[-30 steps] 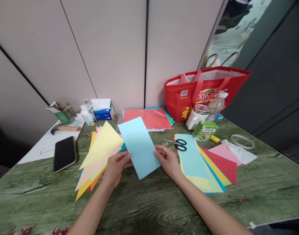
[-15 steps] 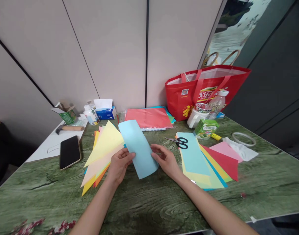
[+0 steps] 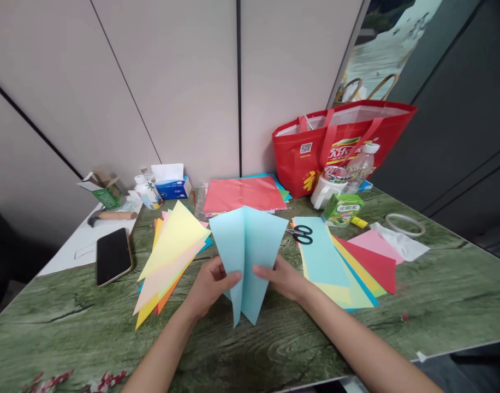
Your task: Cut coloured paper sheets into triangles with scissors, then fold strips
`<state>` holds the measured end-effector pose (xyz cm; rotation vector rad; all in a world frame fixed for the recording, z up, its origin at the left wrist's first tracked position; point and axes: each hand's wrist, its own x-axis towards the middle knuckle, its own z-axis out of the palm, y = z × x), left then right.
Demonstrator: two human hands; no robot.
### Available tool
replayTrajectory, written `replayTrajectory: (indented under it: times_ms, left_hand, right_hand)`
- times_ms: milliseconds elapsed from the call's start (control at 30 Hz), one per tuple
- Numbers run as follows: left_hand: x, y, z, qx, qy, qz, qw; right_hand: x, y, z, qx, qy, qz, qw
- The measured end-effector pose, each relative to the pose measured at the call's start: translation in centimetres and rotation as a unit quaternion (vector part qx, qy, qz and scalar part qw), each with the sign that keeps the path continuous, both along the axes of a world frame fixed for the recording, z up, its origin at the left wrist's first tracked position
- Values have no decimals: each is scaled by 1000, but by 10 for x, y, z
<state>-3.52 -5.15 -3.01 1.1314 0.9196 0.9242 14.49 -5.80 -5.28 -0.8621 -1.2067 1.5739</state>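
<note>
A light blue sheet of paper (image 3: 263, 245) stands raised above the table, partly unfolded, with a crease running down its middle. My left hand (image 3: 212, 284) grips its left half, thumb on the front face and fingers behind. On the other half, my right hand (image 3: 283, 277) pinches the paper the same way. To the left lies a fan of yellow, pink and orange paper (image 3: 174, 243). Scissors (image 3: 302, 234) with black handles rest on another fan of coloured paper (image 3: 326, 256) to the right.
At the left are a phone (image 3: 114, 256), a hammer (image 3: 113, 215) and a tissue box (image 3: 174, 188). A pack of red paper (image 3: 244, 195) lies by the wall. A red bag (image 3: 299, 164), a white mug (image 3: 326, 191), a green carton (image 3: 343, 209) and a tape roll (image 3: 404, 224) are at the right.
The folded blue sheet has been opened along its crease into two spread halves. My hands have shifted to grip one half each, and the view has moved slightly.
</note>
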Motion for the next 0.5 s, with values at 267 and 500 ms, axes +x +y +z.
replayTrajectory:
  times_ms: [267, 500]
  left_hand:
    - [-20, 11, 15, -20, 12, 46, 999]
    - [-50, 26, 30, -71, 6, 115, 991]
  right_hand:
    - [19, 16, -2, -37, -26, -99, 994]
    - [34, 25, -1, -56, -51, -85, 994]
